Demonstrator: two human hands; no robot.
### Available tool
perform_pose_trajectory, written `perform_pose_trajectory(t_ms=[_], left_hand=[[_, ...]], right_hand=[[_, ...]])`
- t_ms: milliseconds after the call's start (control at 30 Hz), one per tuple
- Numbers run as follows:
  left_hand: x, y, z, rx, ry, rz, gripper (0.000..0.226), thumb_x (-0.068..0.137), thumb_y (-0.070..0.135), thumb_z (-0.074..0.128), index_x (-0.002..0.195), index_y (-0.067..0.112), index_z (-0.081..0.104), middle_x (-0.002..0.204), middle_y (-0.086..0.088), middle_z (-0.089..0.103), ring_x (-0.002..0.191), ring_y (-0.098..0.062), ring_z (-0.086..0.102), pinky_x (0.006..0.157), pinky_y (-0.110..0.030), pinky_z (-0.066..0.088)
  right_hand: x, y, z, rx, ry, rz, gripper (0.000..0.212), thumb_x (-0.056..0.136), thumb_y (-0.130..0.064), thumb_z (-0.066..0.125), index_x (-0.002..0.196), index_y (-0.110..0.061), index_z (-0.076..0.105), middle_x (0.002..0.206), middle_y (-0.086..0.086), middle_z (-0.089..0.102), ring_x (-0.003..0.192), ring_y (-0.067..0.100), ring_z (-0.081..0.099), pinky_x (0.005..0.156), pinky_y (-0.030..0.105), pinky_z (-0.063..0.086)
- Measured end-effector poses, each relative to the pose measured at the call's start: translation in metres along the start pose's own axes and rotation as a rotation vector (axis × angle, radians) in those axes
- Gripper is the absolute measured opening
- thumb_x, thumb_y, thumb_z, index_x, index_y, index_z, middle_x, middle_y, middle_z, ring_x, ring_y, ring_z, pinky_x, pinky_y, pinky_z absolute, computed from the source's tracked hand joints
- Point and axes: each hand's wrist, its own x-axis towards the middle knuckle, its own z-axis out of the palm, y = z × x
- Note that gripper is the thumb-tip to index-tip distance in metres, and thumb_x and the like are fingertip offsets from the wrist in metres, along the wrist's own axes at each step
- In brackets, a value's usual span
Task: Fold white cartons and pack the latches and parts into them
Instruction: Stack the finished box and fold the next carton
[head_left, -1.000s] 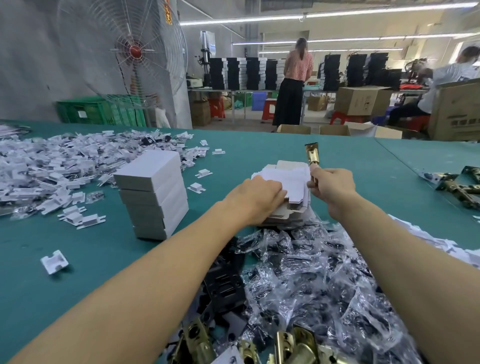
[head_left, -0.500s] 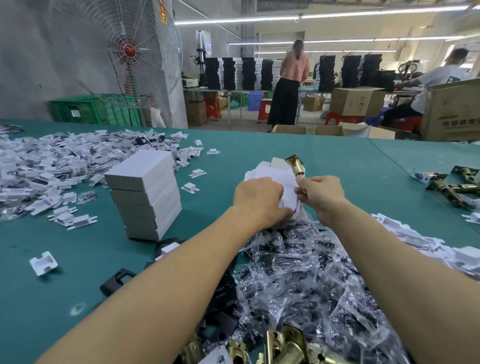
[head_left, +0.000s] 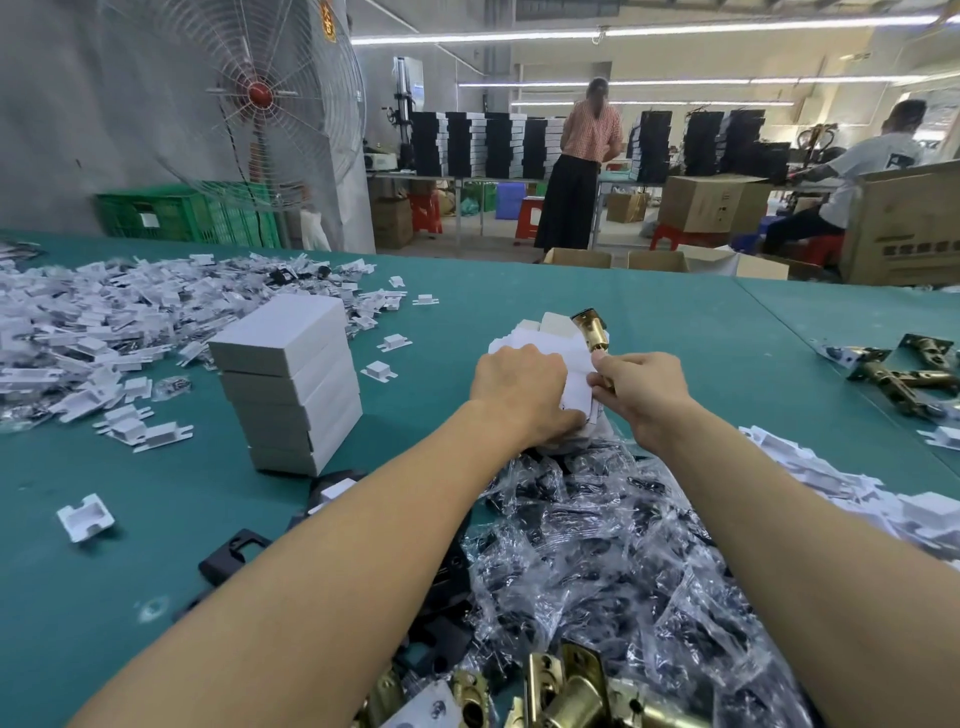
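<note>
- Table (head_left: 675, 322): teal-green cover.
- Left: loose heap of white plastic inserts (head_left: 104, 322); one stray insert (head_left: 85, 517) lies apart, nearer the front.
- Left of centre: stack of folded white cartons (head_left: 291, 384), upright.
- Centre: flat carton blanks (head_left: 545, 332), piled.
- Front: clear bags of black parts (head_left: 623, 545), heaped.
- Near edge and far right: brass latches (head_left: 566, 696).

Right hand (head_left: 644, 392) has tilted the latch (head_left: 591, 330) toward the cartons (head_left: 540, 343)

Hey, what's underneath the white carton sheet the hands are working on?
More flat carton blanks on the green table. The left hand, gripping the white carton sheet, and right hand, gripping a brass latch, cover most; clear bags hide the base.
</note>
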Motion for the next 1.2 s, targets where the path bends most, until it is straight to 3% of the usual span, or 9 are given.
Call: perform_pose_trajectory(t_ms=[100,200,300,400,533,767,967,1100,1200], left_hand=[[-0.002,0.001,-0.005,0.052,0.002,0.042,0.043,0.086,0.056,0.057,0.065,0.021,0.045,0.063,0.003,0.034,0.071,-0.024,0.044,0.060,-0.030,0.028],[-0.007,0.009,-0.005,0.094,0.021,0.131,0.046,0.094,0.041,0.051,0.060,0.016,0.032,0.062,0.001,0.038,0.067,-0.025,0.043,0.057,-0.029,0.025],[-0.008,0.012,-0.004,0.145,0.040,0.236,0.025,0.099,0.020,0.044,0.074,0.015,0.046,0.084,-0.008,0.065,0.070,-0.029,0.053,0.060,-0.031,0.032],[-0.006,0.004,-0.005,0.231,0.021,0.299,0.015,0.097,0.003,0.044,0.097,0.010,0.057,0.098,-0.011,0.066,0.083,-0.032,0.064,0.061,-0.035,0.035],[-0.007,0.001,-0.002,0.101,0.020,0.231,0.019,0.096,0.025,0.048,0.081,0.014,0.046,0.073,-0.005,0.047,0.069,-0.027,0.043,0.060,-0.033,0.031],[-0.001,-0.003,0.001,0.069,0.044,0.178,0.049,0.096,0.047,0.049,0.063,0.016,0.032,0.061,0.000,0.031,0.067,-0.026,0.041,0.058,-0.032,0.029],[-0.007,0.010,-0.001,0.230,0.045,0.315,0.023,0.102,0.014,0.039,0.105,0.010,0.061,0.096,-0.009,0.069,0.070,-0.026,0.049,0.061,-0.031,0.034],[-0.018,0.011,-0.008,0.374,0.050,0.332,0.005,0.088,0.019,0.065,0.084,0.020,0.069,0.070,0.004,0.070,0.060,-0.017,0.069,0.047,-0.027,0.041],[-0.009,0.005,0.001,0.234,0.017,0.229,0.006,0.098,0.013,0.057,0.103,0.013,0.056,0.089,-0.007,0.070,0.072,-0.030,0.065,0.054,-0.034,0.036]], right_hand=[[-0.001,-0.001,0.000,0.007,0.001,0.005,0.023,0.090,-0.020,0.072,0.073,-0.005,0.068,0.080,0.009,0.069,0.089,0.025,0.072,0.092,0.042,0.057],[-0.003,-0.002,-0.001,0.038,0.001,0.017,0.021,0.091,-0.020,0.071,0.079,-0.002,0.069,0.081,0.010,0.069,0.081,0.022,0.072,0.088,0.039,0.059],[-0.004,-0.008,-0.002,0.128,-0.007,0.058,0.030,0.093,-0.018,0.068,0.106,0.009,0.064,0.098,0.014,0.065,0.080,0.018,0.072,0.076,0.032,0.061],[-0.006,-0.011,-0.003,0.143,0.000,0.082,0.037,0.095,-0.018,0.067,0.115,0.012,0.059,0.112,0.017,0.061,0.083,0.021,0.072,0.070,0.031,0.061],[-0.011,-0.012,-0.002,0.125,-0.008,0.079,0.035,0.095,-0.019,0.067,0.114,0.009,0.060,0.106,0.016,0.064,0.085,0.020,0.073,0.073,0.031,0.060],[-0.011,-0.010,-0.002,0.170,-0.011,0.098,0.038,0.094,-0.017,0.067,0.119,0.010,0.058,0.102,0.014,0.064,0.086,0.019,0.072,0.072,0.029,0.060],[-0.009,-0.009,-0.002,0.176,0.006,0.084,0.035,0.093,-0.017,0.068,0.114,0.010,0.061,0.101,0.015,0.064,0.084,0.020,0.072,0.076,0.033,0.062],[-0.009,-0.009,-0.003,0.167,0.052,0.103,0.021,0.093,-0.020,0.068,0.093,0.001,0.064,0.086,0.013,0.062,0.069,0.018,0.066,0.067,0.031,0.060],[-0.010,-0.011,-0.005,0.109,0.114,0.067,0.031,0.094,-0.025,0.066,0.071,-0.006,0.059,0.070,0.010,0.058,0.061,0.022,0.050,0.058,0.031,0.045]])
